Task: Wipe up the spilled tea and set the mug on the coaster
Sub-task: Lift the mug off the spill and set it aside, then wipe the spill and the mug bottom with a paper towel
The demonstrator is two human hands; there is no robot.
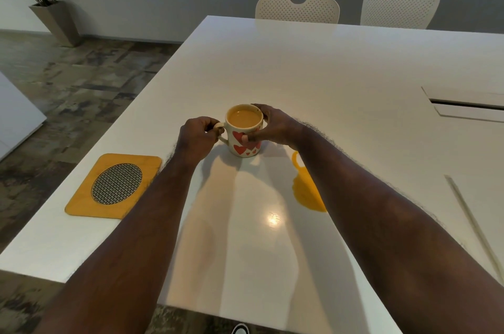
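Both hands grip the mug (244,133) mid-table (354,66) — left hand (197,137) pinching its handle, right hand (272,127) wrapped round its body. Spilled tea (306,189) pools just right — the coaster (114,186) lies apart, near left.

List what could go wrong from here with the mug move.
1. The mug is nearly full of tea, so carrying it to the coaster could slop more over the rim.
2. The right forearm hangs right over the spilled tea and may smear it.
3. No cloth is in view; the spill may sit unwiped.
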